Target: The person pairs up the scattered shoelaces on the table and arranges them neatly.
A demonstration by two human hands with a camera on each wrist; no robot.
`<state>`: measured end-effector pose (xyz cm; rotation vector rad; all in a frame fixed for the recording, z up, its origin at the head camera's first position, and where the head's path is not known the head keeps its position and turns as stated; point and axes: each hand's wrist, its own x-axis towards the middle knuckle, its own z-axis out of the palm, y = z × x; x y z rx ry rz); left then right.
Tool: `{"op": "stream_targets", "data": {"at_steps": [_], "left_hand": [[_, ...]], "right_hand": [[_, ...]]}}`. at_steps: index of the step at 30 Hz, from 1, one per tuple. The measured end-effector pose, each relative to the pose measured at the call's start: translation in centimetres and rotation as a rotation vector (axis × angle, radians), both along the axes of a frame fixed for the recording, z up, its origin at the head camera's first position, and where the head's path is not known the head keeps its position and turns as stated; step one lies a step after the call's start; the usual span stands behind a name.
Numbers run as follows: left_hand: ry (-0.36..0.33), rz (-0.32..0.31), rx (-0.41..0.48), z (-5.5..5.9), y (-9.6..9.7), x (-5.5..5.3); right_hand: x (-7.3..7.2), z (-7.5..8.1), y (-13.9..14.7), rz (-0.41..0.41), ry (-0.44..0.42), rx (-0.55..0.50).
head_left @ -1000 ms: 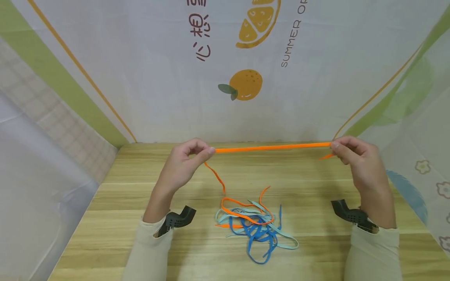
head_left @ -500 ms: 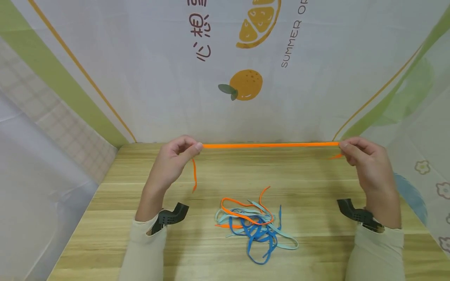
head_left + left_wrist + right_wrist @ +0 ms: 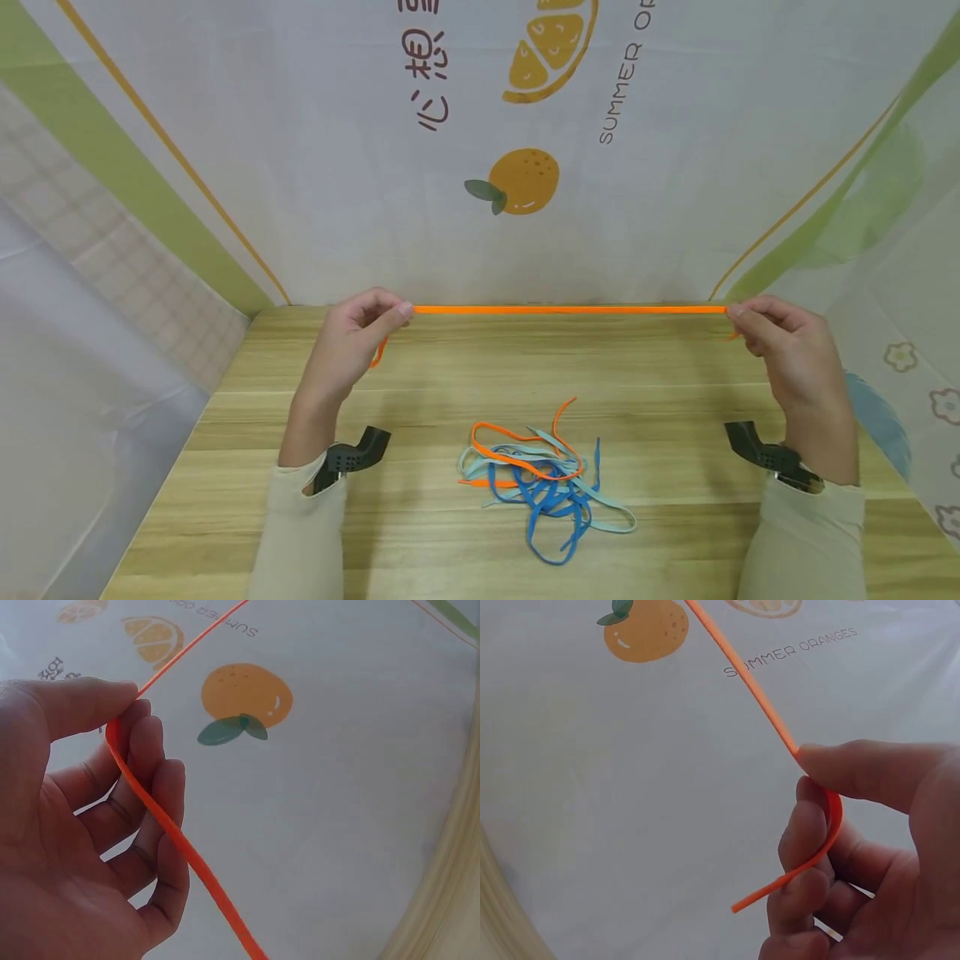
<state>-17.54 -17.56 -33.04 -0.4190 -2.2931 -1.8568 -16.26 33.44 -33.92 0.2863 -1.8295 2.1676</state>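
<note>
A flat orange shoelace [image 3: 570,309] runs straight and taut between the two hands, above the far part of the table. My left hand [image 3: 348,337] pinches it between thumb and forefinger, and a loose tail hangs below that hand. At the other side my right hand [image 3: 791,350] pinches the lace near its end. In the right wrist view the short end [image 3: 765,892] curls back across the fingers. On the table between the forearms lies a tangle of laces: another orange lace [image 3: 491,425], a pale mint lace [image 3: 618,508] and blue laces [image 3: 551,504].
The wooden table [image 3: 225,500] ends at a white curtain [image 3: 360,208] printed with oranges and lettering. More cloth hangs at the left and right sides. Each wrist wears a black camera mount [image 3: 360,450].
My left hand has moved left and slightly up, my right hand a little right, so the span of lace between them has lengthened. The left tail has shortened. The tangle has stayed put.
</note>
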Motion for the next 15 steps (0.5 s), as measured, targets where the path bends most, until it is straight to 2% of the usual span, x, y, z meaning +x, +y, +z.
{"op": "stream_targets", "data": {"at_steps": [15], "left_hand": [[-0.052, 0.037, -0.01, -1.1, -1.5, -1.1]], "right_hand": [[-0.3, -0.7, 1.1, -0.086, -0.118, -0.013]]}}
